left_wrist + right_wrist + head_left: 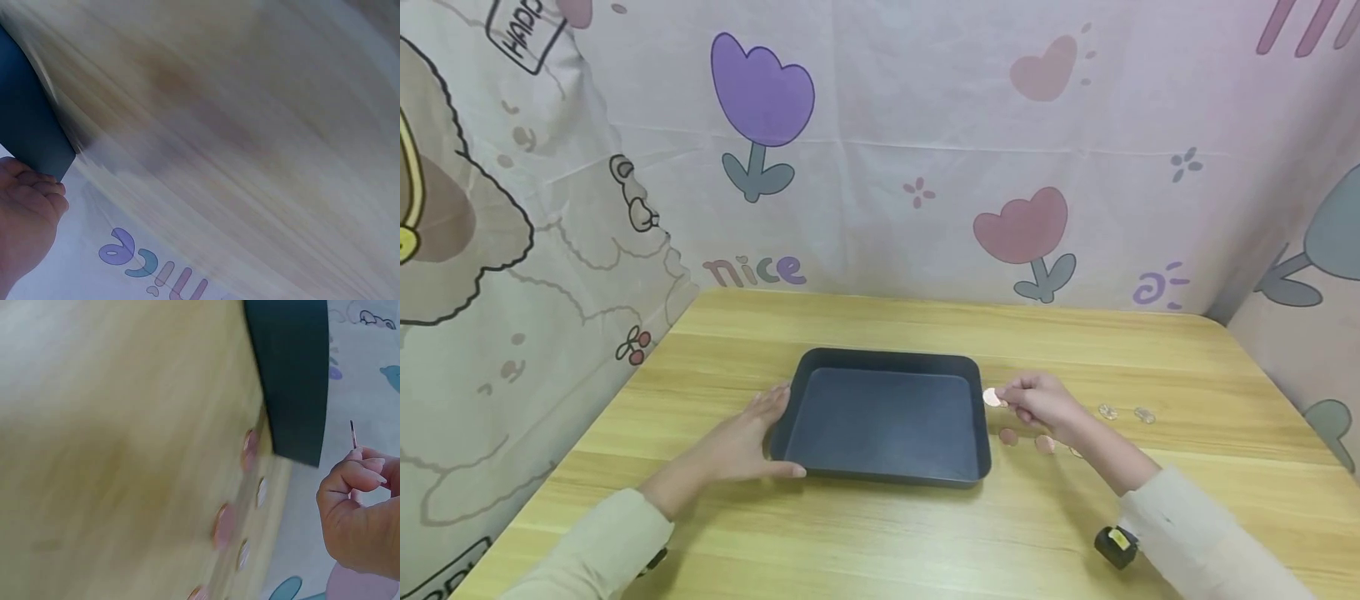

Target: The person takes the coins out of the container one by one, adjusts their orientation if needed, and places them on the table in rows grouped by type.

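A dark, shallow rectangular baking pan sits on the table, its inside bare. My left hand rests against its left side, fingers along the wall and thumb stretched out at the front corner. Between thumb and fingertips, my right hand pinches a shiny coin just beside the pan's right wall. The right wrist view shows this coin edge-on, raised above the fingertips. Copper-coloured coins lie near the right hand, and silvery coins lie further right.
The pale wooden table reaches back to a printed cloth with flowers and lettering, and more cloth hangs at both sides. A small black device with a yellow mark is by the right sleeve.
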Motion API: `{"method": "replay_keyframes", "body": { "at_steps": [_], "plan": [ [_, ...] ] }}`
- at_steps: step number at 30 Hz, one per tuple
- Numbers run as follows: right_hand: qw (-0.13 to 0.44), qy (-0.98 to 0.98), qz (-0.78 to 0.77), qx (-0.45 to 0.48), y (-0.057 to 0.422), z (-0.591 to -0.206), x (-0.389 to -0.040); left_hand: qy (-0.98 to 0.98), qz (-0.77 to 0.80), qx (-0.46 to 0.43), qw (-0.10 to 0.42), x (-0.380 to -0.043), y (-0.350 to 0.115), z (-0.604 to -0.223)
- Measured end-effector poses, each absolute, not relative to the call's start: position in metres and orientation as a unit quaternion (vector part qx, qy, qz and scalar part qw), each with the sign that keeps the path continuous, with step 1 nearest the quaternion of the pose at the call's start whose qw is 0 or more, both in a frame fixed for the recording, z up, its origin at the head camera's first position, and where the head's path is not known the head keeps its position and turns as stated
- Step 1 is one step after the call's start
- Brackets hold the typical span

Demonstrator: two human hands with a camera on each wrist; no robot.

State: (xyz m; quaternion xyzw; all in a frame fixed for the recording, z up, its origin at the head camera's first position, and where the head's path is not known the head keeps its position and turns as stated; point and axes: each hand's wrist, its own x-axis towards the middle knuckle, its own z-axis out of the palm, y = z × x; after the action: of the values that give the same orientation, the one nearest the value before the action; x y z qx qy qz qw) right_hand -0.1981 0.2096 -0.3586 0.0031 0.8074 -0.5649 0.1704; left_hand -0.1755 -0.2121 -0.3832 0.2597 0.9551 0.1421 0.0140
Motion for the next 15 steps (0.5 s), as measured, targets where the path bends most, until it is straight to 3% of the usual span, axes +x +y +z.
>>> {"method": "replay_keyframes", "body": {
  "at_steps": [15],
  "plan": [
    [0.177,0.819,-0.546,0.007,0.282,-0.362,-0.173,0.955,0.145,0.257,0.016,-0.174,-0.211,-0.383]
  ]
}}
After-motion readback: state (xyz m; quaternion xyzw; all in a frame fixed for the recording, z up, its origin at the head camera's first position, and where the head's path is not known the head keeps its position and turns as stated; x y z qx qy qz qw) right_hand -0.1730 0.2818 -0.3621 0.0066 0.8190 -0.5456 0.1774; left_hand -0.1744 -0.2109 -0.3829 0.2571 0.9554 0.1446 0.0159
